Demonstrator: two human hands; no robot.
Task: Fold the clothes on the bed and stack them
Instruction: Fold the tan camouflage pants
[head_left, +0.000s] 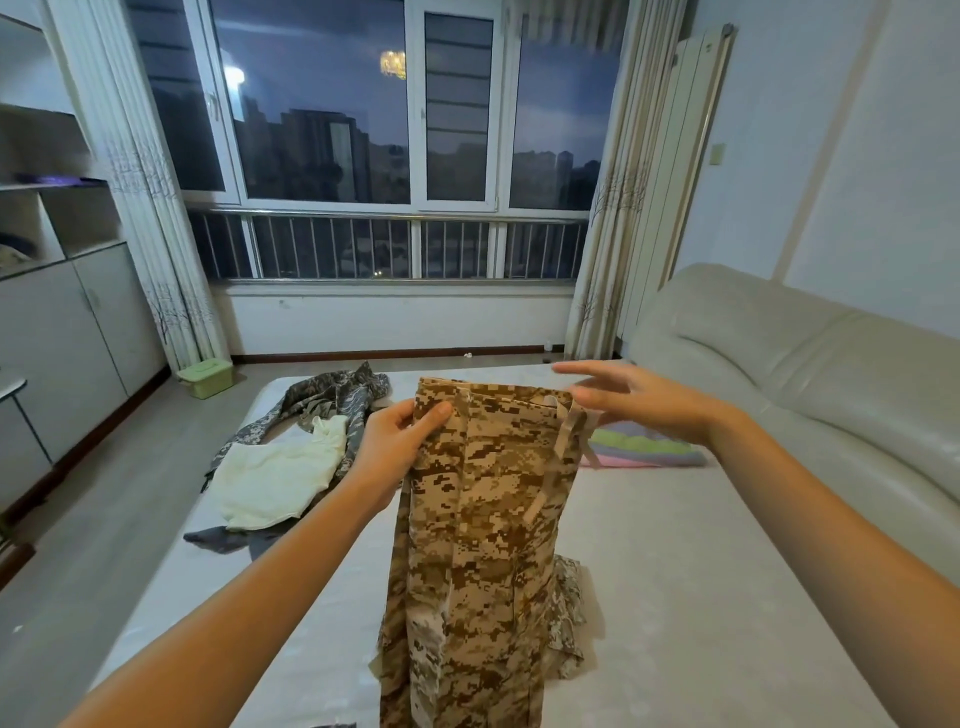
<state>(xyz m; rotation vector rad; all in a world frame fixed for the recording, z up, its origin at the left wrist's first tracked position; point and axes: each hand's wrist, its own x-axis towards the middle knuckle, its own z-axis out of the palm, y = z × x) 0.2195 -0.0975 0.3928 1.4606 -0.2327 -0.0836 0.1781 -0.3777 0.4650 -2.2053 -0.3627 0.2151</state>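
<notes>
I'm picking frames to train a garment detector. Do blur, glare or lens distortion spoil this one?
Head view: the tan camouflage trousers and left hand are sharp; the right hand smears slightly at the fingertips; the shelves at the left edge are blurred; a lamp reflection glares in the window; the curtains bow from wide-angle distortion.

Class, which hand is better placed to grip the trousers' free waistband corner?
Right: the right hand is open beside that corner of the camouflage trousers; the left hand pinches the other.

Trousers (483, 519) hang mid-bed (701, 597), garments (291, 457) lying left.
</notes>
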